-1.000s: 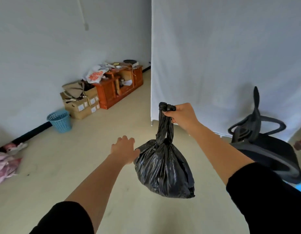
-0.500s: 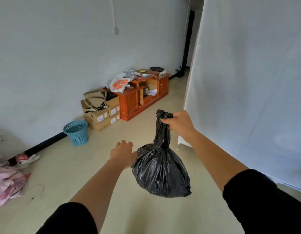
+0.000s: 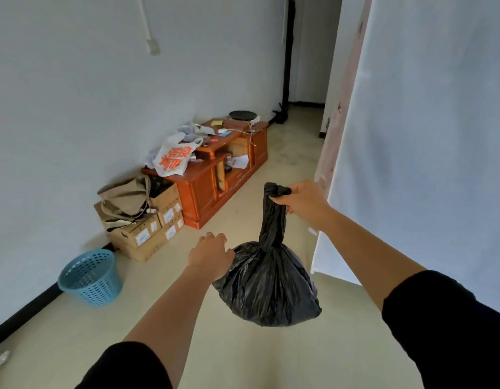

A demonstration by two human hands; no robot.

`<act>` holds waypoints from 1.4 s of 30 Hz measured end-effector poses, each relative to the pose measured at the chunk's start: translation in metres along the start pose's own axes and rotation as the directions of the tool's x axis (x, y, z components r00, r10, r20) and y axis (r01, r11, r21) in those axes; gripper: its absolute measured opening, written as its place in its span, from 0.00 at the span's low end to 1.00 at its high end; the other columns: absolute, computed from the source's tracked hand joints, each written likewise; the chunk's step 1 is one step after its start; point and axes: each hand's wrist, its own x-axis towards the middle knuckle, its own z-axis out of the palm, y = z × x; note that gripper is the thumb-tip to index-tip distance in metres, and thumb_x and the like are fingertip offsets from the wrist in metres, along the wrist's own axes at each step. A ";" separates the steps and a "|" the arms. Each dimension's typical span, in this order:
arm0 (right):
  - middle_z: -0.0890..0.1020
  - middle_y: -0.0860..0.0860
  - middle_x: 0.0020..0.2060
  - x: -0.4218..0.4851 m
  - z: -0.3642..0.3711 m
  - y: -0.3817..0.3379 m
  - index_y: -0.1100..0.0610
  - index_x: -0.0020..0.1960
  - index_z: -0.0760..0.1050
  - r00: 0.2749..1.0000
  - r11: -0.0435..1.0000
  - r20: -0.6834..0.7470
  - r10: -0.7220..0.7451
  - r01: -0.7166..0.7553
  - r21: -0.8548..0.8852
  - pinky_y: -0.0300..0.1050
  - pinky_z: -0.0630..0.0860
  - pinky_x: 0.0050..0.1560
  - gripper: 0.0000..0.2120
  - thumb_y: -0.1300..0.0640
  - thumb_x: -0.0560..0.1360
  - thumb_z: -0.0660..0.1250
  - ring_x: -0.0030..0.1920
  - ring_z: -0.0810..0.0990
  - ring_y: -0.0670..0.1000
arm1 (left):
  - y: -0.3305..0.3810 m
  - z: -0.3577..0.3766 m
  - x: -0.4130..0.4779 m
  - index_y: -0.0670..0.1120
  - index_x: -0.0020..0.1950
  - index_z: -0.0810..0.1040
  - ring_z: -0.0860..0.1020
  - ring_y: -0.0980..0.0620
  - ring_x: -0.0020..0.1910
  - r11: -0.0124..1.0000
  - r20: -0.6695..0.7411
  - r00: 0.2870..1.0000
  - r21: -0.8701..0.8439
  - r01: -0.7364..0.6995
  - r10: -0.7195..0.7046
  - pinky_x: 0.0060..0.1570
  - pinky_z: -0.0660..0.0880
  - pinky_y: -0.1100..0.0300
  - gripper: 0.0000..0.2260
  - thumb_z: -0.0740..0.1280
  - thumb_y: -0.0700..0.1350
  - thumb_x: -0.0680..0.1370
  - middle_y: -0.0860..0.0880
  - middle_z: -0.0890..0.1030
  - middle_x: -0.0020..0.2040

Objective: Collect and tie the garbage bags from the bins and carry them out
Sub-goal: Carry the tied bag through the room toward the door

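Observation:
A tied black garbage bag [image 3: 267, 284] hangs in the air in front of me. My right hand [image 3: 300, 199] grips its twisted, knotted neck at the top. My left hand [image 3: 209, 255] is against the bag's upper left side, thumb touching the plastic; its fingers bend away from the camera, so a grip cannot be made out. A blue perforated bin [image 3: 88, 277] stands on the floor by the left wall and shows no liner.
Cardboard boxes [image 3: 145, 234] with a beige bag on top and a low orange-brown cabinet [image 3: 212, 178] littered with items line the left wall. A white sheet [image 3: 411, 150] hangs at the right. A hallway [image 3: 299, 113] opens ahead past the cabinet.
The view has swung left and moved forward: the office chair has left the frame and the hallway has appeared. Both hands keep the same pose on the bag.

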 end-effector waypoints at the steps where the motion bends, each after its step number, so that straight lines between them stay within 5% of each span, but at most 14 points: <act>1: 0.72 0.58 0.32 0.034 0.003 -0.001 0.74 0.43 0.79 1.000 1.000 0.009 -0.003 0.003 -0.004 0.43 0.70 0.36 0.15 0.60 0.71 0.74 0.29 0.71 0.51 | -0.003 0.000 0.037 0.48 0.71 0.68 0.68 0.44 0.67 1.000 -0.010 1.000 0.001 -0.012 0.012 0.61 0.72 0.47 0.20 0.56 0.53 0.81 0.45 0.70 0.67; 4: 0.72 0.56 0.29 0.124 0.002 -0.006 0.76 0.51 0.78 1.000 1.000 0.016 -0.021 0.021 0.014 0.31 0.70 0.27 0.15 0.63 0.73 0.73 0.26 0.71 0.47 | -0.007 -0.002 0.132 0.47 0.69 0.69 0.70 0.43 0.66 0.999 -0.035 0.999 0.009 -0.039 0.039 0.61 0.72 0.47 0.19 0.57 0.53 0.81 0.44 0.71 0.66; 7: 0.77 0.52 0.29 0.221 -0.002 -0.011 0.60 0.42 0.82 0.999 0.999 0.012 -0.038 0.038 -0.007 0.35 0.75 0.35 0.04 0.59 0.71 0.75 0.30 0.74 0.47 | -0.006 -0.007 0.227 0.47 0.68 0.70 0.71 0.43 0.64 1.000 -0.032 0.999 -0.009 -0.029 0.029 0.60 0.74 0.48 0.19 0.57 0.53 0.81 0.44 0.72 0.64; 10: 0.79 0.50 0.30 0.317 -0.006 -0.020 0.52 0.38 0.80 0.999 0.999 0.027 -0.042 0.043 -0.023 0.38 0.76 0.40 0.05 0.57 0.71 0.75 0.31 0.75 0.47 | 0.000 -0.025 0.323 0.46 0.66 0.72 0.73 0.43 0.61 0.999 -0.055 0.998 -0.037 -0.031 0.028 0.58 0.75 0.47 0.17 0.56 0.52 0.80 0.44 0.73 0.62; 13: 0.79 0.52 0.32 0.406 -0.007 -0.026 0.57 0.43 0.83 1.000 0.999 0.013 -0.027 0.027 -0.028 0.40 0.76 0.41 0.03 0.58 0.71 0.75 0.33 0.75 0.48 | 0.011 -0.045 0.416 0.47 0.65 0.73 0.73 0.43 0.58 0.999 -0.070 0.997 -0.026 -0.042 0.040 0.56 0.75 0.46 0.17 0.56 0.53 0.80 0.45 0.74 0.59; 19: 0.75 0.57 0.32 0.573 -0.012 -0.001 0.73 0.50 0.79 0.999 1.000 -0.040 0.007 -0.007 -0.009 0.45 0.71 0.40 0.17 0.59 0.71 0.75 0.32 0.73 0.50 | 0.036 -0.057 0.589 0.48 0.67 0.71 0.73 0.45 0.59 0.996 0.007 0.997 0.059 -0.074 0.073 0.57 0.75 0.48 0.18 0.57 0.55 0.81 0.45 0.73 0.61; 26: 0.78 0.57 0.34 0.794 -0.040 0.018 0.68 0.50 0.82 0.989 0.999 -0.138 0.045 -0.045 0.002 0.42 0.75 0.39 0.14 0.58 0.70 0.76 0.31 0.74 0.48 | 0.062 -0.061 0.832 0.47 0.67 0.71 0.70 0.42 0.64 0.985 0.047 0.989 0.097 -0.146 0.142 0.62 0.70 0.44 0.18 0.58 0.52 0.79 0.43 0.69 0.67; 42: 0.73 0.58 0.34 1.252 -0.146 0.087 0.74 0.52 0.78 0.975 0.990 -0.190 0.114 -0.096 0.099 0.37 0.68 0.32 0.18 0.60 0.71 0.74 0.35 0.70 0.52 | 0.220 -0.062 1.319 0.45 0.61 0.74 0.73 0.44 0.58 0.957 -0.004 0.957 -0.028 -0.290 0.290 0.56 0.73 0.50 0.15 0.58 0.49 0.79 0.43 0.74 0.58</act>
